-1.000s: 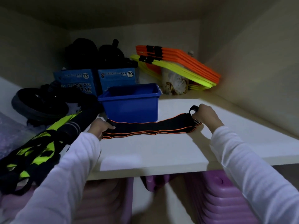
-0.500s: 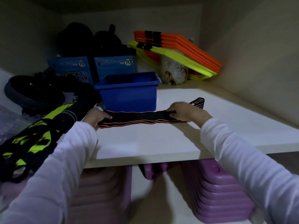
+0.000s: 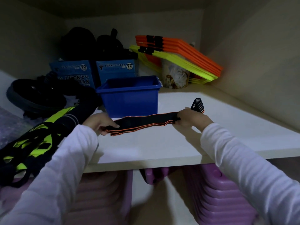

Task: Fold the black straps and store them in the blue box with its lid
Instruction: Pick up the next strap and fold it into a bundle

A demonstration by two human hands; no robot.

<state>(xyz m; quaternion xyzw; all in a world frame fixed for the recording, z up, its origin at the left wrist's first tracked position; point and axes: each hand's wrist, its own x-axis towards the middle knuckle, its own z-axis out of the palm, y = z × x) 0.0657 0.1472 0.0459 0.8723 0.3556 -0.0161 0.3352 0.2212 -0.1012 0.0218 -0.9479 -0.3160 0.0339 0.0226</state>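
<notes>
Broadly, setting: a dim cupboard recess with pale walls and a white shelf (image 3: pixel 162 143) carrying everything.
Shelf surface: bare and flat across the near middle and right; crowded along the left and far side.
Black strap (image 3: pixel 146 123): lies folded in layers with orange edging, stretched left to right on the shelf, just in front of the blue box.
Blue box (image 3: pixel 129 96): open-topped, standing upright on the shelf beyond the strap; no lid on it.
Left hand (image 3: pixel 99 122): grip closed on the strap's left end, thumb on top.
Right hand (image 3: pixel 191 118): grip closed on the strap's right end; a striped black loop (image 3: pixel 198 105) sticks up just behind it.
Far left: two blue cartons (image 3: pixel 113 70) marked "Lucky Star 70", dark gear piled on top.
Far right: orange and yellow flat frames (image 3: pixel 186 52) leaning in a stack against the wall.
Left edge: black and neon-yellow fabric (image 3: pixel 32 142) draped over the shelf edge.
Below shelf: purple ribbed plastic bins (image 3: pixel 219 200).
</notes>
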